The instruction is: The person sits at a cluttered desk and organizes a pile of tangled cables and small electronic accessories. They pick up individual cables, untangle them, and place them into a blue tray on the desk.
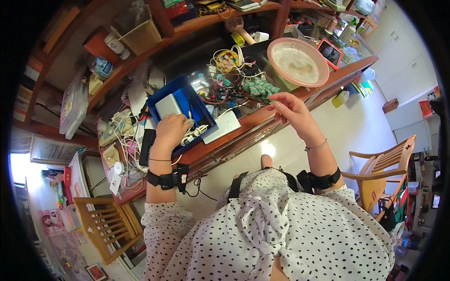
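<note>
My left hand point(172, 130) reaches into a blue box point(206, 130) on the desk, its fingers at a bundle of white cable point(191, 134). Whether they grip it is hard to tell. A silver rectangular device point(168, 106) lies in the same box, by the knuckles. My right hand point(289, 111) is raised near the desk's front edge with its fingers apart and nothing seen between them. Just beyond its fingertips lies a crumpled green and white cloth point(261, 90), beside a heap of tangled cables point(228, 86). A flat silver-white device point(225, 127) rests partly behind the blue box's right side.
A pink basin point(325, 72) of cloudy liquid stands on the desk's right part, beside a red-framed tablet point(329, 53). More white cables point(128, 140) lie left of the box. Shelves border the desk's back. Wooden chairs point(381, 168) stand at both sides.
</note>
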Demonstrator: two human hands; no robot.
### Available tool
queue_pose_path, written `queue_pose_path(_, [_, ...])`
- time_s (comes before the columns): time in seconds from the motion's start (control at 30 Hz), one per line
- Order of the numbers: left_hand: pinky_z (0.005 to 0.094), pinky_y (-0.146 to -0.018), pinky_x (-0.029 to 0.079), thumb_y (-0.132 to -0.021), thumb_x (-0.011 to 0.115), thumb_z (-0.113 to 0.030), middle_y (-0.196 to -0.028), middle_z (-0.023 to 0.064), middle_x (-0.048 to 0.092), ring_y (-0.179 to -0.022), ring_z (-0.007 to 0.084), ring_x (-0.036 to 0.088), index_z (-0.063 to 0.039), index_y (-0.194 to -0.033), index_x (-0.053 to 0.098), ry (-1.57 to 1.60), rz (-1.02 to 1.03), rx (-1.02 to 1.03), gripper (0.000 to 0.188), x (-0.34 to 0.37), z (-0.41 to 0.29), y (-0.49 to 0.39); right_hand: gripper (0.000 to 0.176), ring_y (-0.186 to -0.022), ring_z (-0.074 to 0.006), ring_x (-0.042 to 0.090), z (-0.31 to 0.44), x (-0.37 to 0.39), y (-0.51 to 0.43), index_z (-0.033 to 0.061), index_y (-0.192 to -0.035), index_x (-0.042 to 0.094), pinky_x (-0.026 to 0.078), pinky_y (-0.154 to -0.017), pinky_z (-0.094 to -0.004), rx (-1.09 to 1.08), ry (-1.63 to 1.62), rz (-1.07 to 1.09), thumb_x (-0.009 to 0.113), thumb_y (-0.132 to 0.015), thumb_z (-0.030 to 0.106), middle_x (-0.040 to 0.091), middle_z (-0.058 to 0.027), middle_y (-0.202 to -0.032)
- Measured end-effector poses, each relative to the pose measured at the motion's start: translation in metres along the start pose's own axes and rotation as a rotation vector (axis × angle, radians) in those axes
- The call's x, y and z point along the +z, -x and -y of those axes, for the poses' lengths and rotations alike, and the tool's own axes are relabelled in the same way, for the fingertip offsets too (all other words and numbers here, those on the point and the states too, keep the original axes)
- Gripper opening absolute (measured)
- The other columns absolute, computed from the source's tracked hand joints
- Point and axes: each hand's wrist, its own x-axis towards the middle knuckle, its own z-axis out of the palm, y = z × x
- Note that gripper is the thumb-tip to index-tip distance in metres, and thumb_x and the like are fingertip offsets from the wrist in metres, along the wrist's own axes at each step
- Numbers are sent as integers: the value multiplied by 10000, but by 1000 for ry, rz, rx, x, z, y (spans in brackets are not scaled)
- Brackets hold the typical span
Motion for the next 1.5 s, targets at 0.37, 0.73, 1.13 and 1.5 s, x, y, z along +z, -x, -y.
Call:
queue_pose_path(0.37, [400, -852, 448, -835, 598, -220, -976, 157, 637, -996, 339, 556, -56, -1018, 630, 122, 243, -14, 247, 4, 4, -15, 229, -754, -126, 602, -27, -38, -79, 12, -1026, 601, 491, -683, -264, -211, 236, -50, 598, -889, 197, 655, -57, -849])
queue_pose_path(0.73, [273, -807, 475, -927, 516, -106, -969, 142, 647, -904, 158, 618, 5, -1136, 556, 747, -253, -90, 240, -27, -55, 17, 219, -896, -345, 620, -32, -26, -197, 31, -987, 647, 487, -782, -406, -341, 692, -5, 553, -869, 190, 655, -184, -937])
queue_pose_path(1.13, [271, -832, 480, -945, 492, -102, -1006, 112, 649, -941, 151, 615, 14, -1181, 507, 1109, -98, -105, 263, -8, -104, 19, 413, -839, -363, 635, -37, -1, -274, 17, -895, 608, 505, -748, -434, -89, 1092, -80, 695, -755, 397, 655, -199, -846])
queue_pose_path(1.5, [281, -835, 483, -937, 509, -107, -997, 125, 653, -947, 156, 623, 20, -1165, 526, 1121, -53, -93, 261, -2, -113, 14, 357, -842, -223, 645, -54, -2, -288, -2, -1070, 608, 491, -757, -324, -47, 656, 9, 694, -757, 147, 669, -124, -957])
